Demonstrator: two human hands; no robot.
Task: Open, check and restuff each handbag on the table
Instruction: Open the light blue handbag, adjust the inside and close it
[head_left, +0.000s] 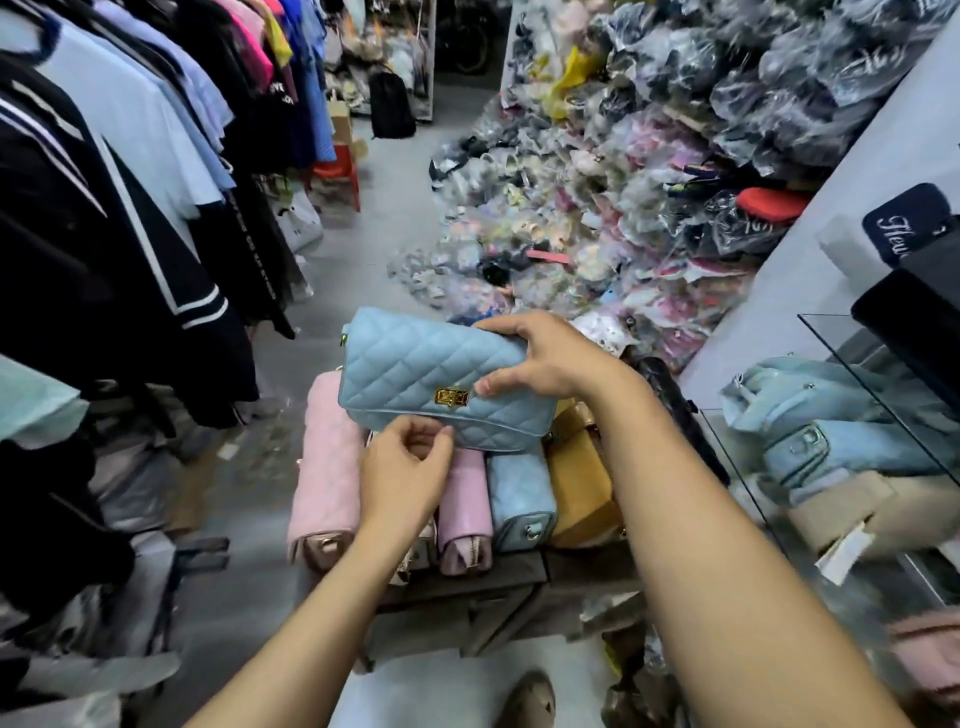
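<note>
The right hand (545, 358) is clamped on the blue handbag's (431, 374) right end, holding it above the row of bags on the table (467, 577). The left hand (405, 467) pinches the flap's lower edge. Steady the bag, turn the gold clasp (452, 397), lift the flap toward you — clothes rack (130, 182) close on the left, glass shelf (883, 395) on the right.

head cam | looks forward-down | close over hands (405, 467) | single view

the right hand (545, 358) is gripping a quilted blue handbag (436, 379) while the left hand (405, 473) is pinching its lower edge.
</note>
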